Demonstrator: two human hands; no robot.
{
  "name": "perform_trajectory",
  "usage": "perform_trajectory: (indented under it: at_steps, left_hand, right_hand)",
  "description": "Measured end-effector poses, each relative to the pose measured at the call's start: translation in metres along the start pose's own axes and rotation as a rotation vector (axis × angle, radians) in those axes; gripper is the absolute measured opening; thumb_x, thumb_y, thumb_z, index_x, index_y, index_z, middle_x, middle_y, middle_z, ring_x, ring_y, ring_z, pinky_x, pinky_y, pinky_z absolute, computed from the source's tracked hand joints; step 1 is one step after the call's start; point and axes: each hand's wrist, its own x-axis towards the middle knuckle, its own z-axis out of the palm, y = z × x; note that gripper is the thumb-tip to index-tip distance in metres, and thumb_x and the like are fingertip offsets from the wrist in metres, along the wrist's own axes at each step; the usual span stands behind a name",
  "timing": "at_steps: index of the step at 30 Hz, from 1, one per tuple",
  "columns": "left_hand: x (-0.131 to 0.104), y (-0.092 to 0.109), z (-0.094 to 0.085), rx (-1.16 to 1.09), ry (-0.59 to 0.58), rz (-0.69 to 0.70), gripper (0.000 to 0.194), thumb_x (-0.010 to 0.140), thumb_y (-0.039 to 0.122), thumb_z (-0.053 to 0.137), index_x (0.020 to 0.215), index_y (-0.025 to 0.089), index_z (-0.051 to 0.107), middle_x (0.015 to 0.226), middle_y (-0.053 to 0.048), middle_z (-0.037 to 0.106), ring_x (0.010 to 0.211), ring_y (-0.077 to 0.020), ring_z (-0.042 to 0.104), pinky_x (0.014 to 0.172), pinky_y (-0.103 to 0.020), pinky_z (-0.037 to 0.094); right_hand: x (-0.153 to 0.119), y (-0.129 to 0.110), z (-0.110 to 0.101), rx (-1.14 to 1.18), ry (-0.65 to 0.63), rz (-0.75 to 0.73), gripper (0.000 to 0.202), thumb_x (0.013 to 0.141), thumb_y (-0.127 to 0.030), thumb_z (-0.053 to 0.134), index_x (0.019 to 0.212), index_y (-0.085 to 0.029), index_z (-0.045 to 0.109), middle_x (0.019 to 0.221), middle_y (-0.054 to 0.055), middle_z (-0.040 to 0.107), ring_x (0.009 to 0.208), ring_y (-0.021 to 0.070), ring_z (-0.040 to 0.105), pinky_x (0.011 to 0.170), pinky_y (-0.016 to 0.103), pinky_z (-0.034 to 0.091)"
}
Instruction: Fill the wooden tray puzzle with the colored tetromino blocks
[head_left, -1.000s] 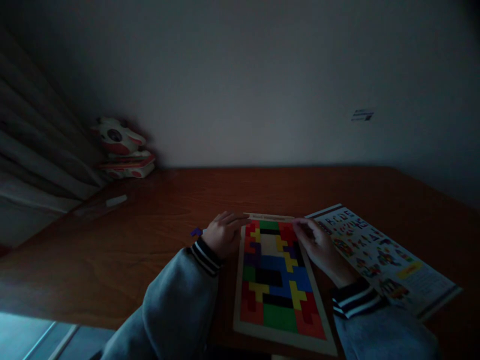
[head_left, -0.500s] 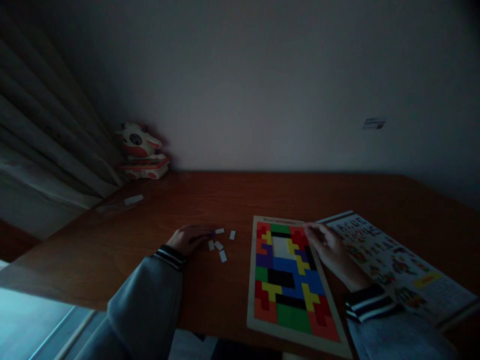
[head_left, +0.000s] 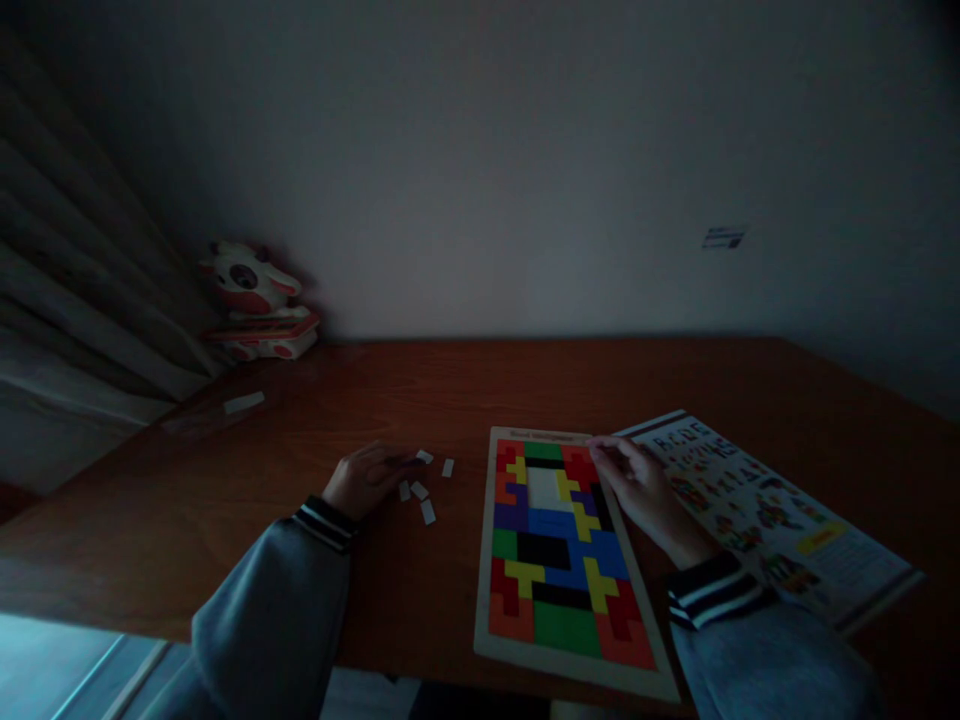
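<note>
A wooden puzzle board (head_left: 576,672) lies on the table, filled with coloured block pieces except for a pale gap (head_left: 544,488) near its top. My right hand (head_left: 636,488) rests at the board's upper right edge, thumb and fingertips close together; whether anything is between them is too small to tell. To the left of the board, my left hand (head_left: 369,478) has its fingers around a small dark purple piece, partly hidden by them. Several small white tiles (head_left: 427,512) lie just beside its fingertips.
A printed sheet (head_left: 772,510) lies right of the board, partly behind my right arm. At the back left of the brown table (head_left: 465,390) sits a cow-shaped toy (head_left: 259,300). A white strip (head_left: 244,403) lies nearer, by the curtain (head_left: 67,260).
The whole view has shifted, so everything appears slightly further left. My left hand has lifted the purple piece a little from beside the tiles. My right hand stays at the board's edge.
</note>
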Motion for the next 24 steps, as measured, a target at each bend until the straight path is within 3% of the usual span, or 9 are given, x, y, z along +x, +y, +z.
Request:
perform_trajectory:
  at_steps: [5,7,10,13,18,24]
  left_hand:
    - [0.014,0.042,0.014,-0.093,0.006,0.122,0.021,0.092,0.026,0.059,0.108,0.024,0.073,0.102,-0.005,0.071,0.09,-0.0162,0.069,0.082,-0.028,0.059]
    - [0.026,0.065,0.025,-0.154,-0.035,0.188,0.022,0.093,0.022,0.058,0.109,0.024,0.072,0.101,-0.005,0.071,0.092,-0.0157,0.068,0.084,-0.028,0.057]
    - [0.047,0.097,0.044,-0.234,-0.067,0.2,0.029,0.09,0.018,0.06,0.118,0.019,0.067,0.094,-0.006,0.067,0.081,-0.0136,0.066,0.076,-0.026,0.058]
    - [0.064,0.117,0.064,-0.283,-0.144,0.248,0.026,0.087,0.015,0.06,0.111,0.018,0.07,0.093,-0.006,0.065,0.079,-0.0128,0.065,0.074,-0.025,0.057]
    - [0.073,0.123,0.092,-0.263,-0.223,0.348,0.019,0.089,0.016,0.058,0.096,0.02,0.075,0.097,-0.006,0.07,0.086,-0.015,0.067,0.079,-0.027,0.057]
    - [0.07,0.118,0.101,-0.356,-0.29,0.471,0.021,0.091,0.012,0.054,0.093,0.018,0.075,0.099,-0.005,0.075,0.092,-0.0153,0.069,0.086,-0.029,0.056]
  right_hand:
    - [0.0,-0.001,0.002,0.026,-0.008,0.028,0.035,0.091,-0.054,0.055,0.101,-0.022,0.063,0.094,0.007,0.07,0.088,0.0228,0.066,0.072,0.033,0.055]
    - [0.0,-0.002,0.002,0.041,-0.003,0.038,0.035,0.09,-0.055,0.055,0.101,-0.022,0.063,0.096,0.008,0.071,0.09,0.0235,0.066,0.074,0.034,0.055]
    - [0.0,-0.006,0.003,0.049,-0.001,0.04,0.036,0.089,-0.056,0.055,0.099,-0.023,0.064,0.099,0.008,0.072,0.09,0.0243,0.067,0.075,0.035,0.056]
    - [0.0,-0.008,0.003,0.01,0.016,0.028,0.036,0.09,-0.055,0.054,0.1,-0.023,0.065,0.1,0.008,0.071,0.092,0.0245,0.067,0.078,0.037,0.055]
    - [0.0,-0.008,0.002,0.003,0.005,0.01,0.034,0.092,-0.053,0.053,0.102,-0.023,0.064,0.102,0.007,0.07,0.092,0.0237,0.067,0.08,0.038,0.055]
    - [0.0,-0.01,0.003,-0.046,-0.002,0.017,0.033,0.092,-0.051,0.052,0.102,-0.022,0.064,0.102,0.008,0.07,0.09,0.0228,0.067,0.075,0.035,0.055]
